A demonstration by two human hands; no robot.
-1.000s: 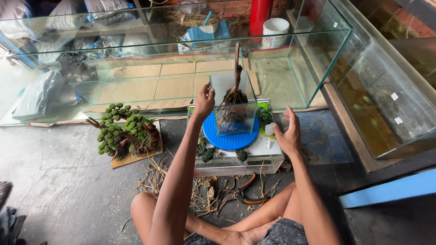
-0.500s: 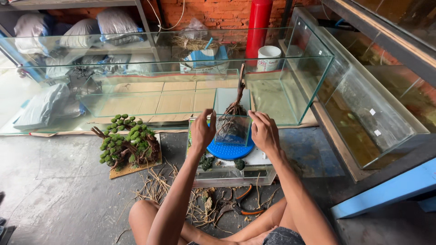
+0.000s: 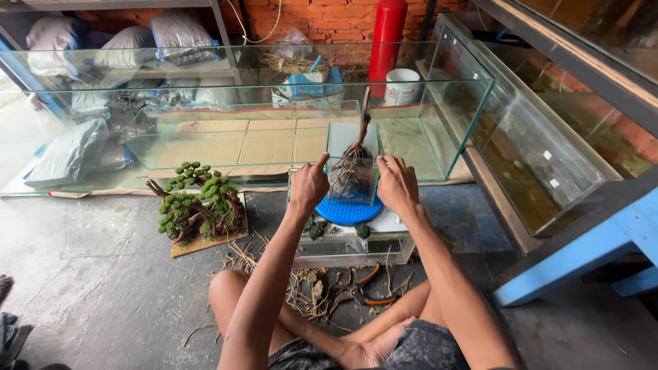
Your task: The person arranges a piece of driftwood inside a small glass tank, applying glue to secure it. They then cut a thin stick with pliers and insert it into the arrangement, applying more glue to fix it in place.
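We see both hands on a small glass tank [image 3: 353, 179] that stands on a blue round turntable [image 3: 348, 211] — the left hand [image 3: 310, 183] pressed to its left wall, the right hand [image 3: 397, 183] to its right wall, each grip closed against the glass. A piece of driftwood [image 3: 358, 140] rises out of the tank. The turntable sits on a white box [image 3: 353, 240] on the floor. Left of it lies a moss-covered bonsai driftwood [image 3: 199, 205] — behind stands a large empty aquarium [image 3: 274, 109]. Orange-handled pliers [image 3: 360, 291] lie by the legs.
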